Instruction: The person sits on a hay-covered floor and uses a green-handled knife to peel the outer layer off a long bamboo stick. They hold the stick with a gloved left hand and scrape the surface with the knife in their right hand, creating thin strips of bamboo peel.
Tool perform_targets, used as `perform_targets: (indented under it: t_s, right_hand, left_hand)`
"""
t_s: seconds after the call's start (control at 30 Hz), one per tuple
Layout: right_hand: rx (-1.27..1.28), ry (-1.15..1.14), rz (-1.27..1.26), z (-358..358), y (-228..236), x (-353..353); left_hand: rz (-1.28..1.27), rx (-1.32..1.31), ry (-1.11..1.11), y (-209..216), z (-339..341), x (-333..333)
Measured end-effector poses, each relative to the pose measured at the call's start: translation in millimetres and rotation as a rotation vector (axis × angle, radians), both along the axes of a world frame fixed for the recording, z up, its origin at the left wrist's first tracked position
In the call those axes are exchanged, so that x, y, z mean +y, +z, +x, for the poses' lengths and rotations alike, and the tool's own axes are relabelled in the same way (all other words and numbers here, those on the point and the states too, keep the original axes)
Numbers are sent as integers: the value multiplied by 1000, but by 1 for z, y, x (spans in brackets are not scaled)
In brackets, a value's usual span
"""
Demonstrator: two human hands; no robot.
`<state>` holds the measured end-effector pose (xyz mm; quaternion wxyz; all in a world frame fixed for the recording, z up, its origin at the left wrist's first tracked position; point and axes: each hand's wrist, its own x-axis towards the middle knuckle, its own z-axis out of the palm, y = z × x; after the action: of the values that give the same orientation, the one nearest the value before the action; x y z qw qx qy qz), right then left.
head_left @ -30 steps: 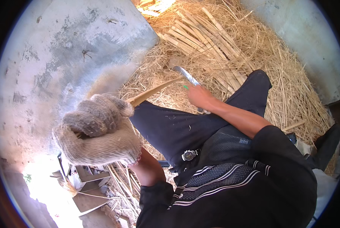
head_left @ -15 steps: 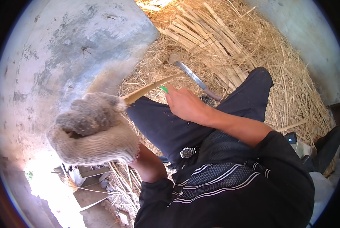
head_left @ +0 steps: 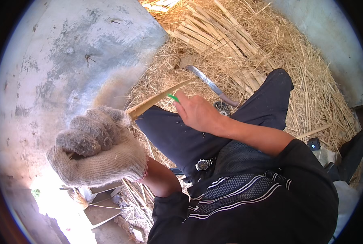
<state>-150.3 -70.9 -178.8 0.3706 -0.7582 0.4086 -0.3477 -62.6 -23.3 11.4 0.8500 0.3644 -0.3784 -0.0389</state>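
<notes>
A thick grey knitted glove covers my left hand [head_left: 102, 142], its fingers curled shut round the near end of a flat pale bamboo strip [head_left: 155, 99]. From the glove the strip slants up and to the right, past my bare right hand [head_left: 198, 114]. That right hand is closed in a fist on a small green tool [head_left: 173, 97]; only a green bit sticks out beside the strip, and its blade or tip cannot be made out. Beyond both hands, a curved knife [head_left: 208, 81] with a metal blade and brownish handle lies on the straw.
Several split bamboo strips [head_left: 226, 40] lie on straw [head_left: 311, 81] at the far side. A stained pale wall [head_left: 67, 61] rises at the left. A wristwatch [head_left: 203, 164] rests at my lap; a small black device [head_left: 313, 144] sits at the right. Thin strips litter the lower left.
My left glove has turned slightly and shifted down and left, showing its curled fingers more plainly. The bamboo strip and my right hand have shifted a little left and down.
</notes>
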Motion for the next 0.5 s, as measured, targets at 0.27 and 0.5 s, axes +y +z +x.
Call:
perform_targets:
  t_s: [0.27, 0.5]
  right_hand:
    - [91, 32, -76, 14, -2, -7]
    - [403, 73, 216, -12, -103, -64]
  left_hand:
    - [12, -79, 87, 2, 16, -12]
    - [51, -11, -110, 6, 18, -6]
